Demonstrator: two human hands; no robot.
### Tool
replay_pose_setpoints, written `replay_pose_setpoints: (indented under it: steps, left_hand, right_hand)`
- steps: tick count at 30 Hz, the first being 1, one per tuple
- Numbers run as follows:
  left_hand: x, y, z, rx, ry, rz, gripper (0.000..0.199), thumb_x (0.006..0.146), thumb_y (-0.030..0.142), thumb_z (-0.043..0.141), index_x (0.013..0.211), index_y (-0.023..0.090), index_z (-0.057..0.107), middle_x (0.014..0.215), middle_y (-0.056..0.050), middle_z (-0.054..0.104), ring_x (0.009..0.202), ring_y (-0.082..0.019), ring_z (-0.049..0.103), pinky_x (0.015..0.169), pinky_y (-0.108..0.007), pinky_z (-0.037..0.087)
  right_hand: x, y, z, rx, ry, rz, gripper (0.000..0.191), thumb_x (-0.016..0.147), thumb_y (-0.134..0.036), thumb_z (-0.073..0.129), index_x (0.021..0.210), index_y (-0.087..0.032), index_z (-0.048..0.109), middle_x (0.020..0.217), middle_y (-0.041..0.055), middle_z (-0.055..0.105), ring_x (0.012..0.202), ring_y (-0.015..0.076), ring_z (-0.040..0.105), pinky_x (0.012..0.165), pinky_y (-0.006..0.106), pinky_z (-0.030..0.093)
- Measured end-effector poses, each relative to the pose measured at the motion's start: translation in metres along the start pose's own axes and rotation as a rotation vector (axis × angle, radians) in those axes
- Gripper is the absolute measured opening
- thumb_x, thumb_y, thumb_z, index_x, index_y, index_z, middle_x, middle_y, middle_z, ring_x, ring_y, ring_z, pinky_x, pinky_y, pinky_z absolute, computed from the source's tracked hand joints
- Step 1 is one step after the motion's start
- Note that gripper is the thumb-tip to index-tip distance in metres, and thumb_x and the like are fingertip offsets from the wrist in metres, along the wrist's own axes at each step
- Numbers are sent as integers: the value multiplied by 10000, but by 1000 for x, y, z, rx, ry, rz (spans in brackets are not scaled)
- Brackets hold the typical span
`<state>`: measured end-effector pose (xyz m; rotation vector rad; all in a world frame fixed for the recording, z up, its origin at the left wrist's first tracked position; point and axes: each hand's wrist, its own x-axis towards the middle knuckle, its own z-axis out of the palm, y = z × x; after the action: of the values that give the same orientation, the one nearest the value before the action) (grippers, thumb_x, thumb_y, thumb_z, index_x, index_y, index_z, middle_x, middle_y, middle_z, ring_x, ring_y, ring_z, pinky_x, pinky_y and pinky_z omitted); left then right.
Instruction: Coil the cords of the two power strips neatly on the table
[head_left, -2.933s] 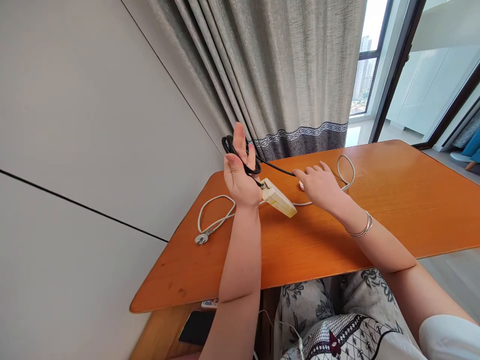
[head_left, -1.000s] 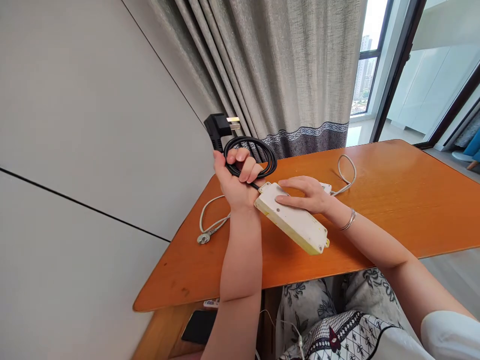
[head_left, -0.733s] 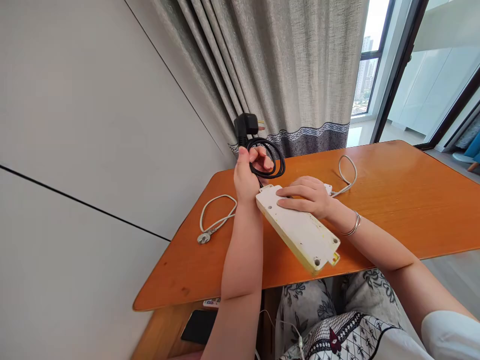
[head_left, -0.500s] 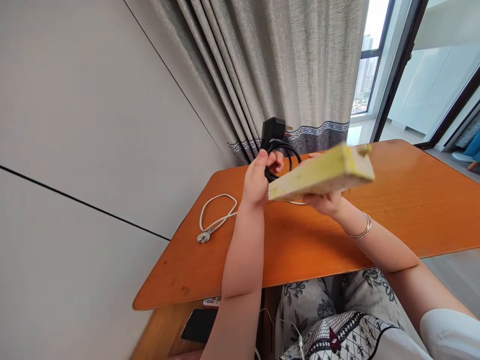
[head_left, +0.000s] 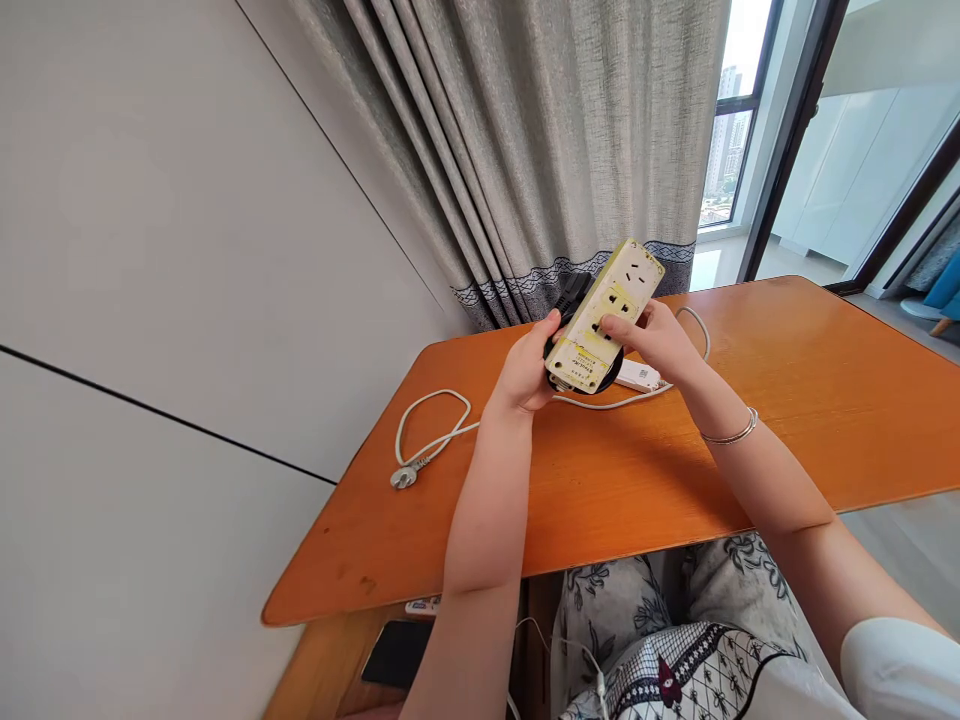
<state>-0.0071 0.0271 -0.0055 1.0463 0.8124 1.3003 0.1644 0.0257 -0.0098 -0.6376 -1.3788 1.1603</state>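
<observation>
Just one yellowed-white rectangular plastic power strip [head_left: 606,306] up above the tabletop [head_left: 592,490]! Two plugs: one black angular plastic plug [head_left: 574,288] beside it, one grey-white rounded plug [head_left: 403,477] near the left edge. Two cables: one black coiled cable [head_left: 616,370], one white looped cable [head_left: 604,406]. One flat white plastic block [head_left: 636,376] towards the far edge.
</observation>
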Motion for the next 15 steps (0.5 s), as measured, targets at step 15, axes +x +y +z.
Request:
replay_pose_setpoints:
  steps: [15]
  left_hand:
    - [6,-7,10,-65,-32,-171,447,1003,432,490,1253,131,707,1080,-102,803,999,-259,771,927,-352,608]
  right_hand:
    - [6,12,5,42,71,15,677,584,-690,856,1004,-223,603,987,62,763,791,212,714,598,313,626]
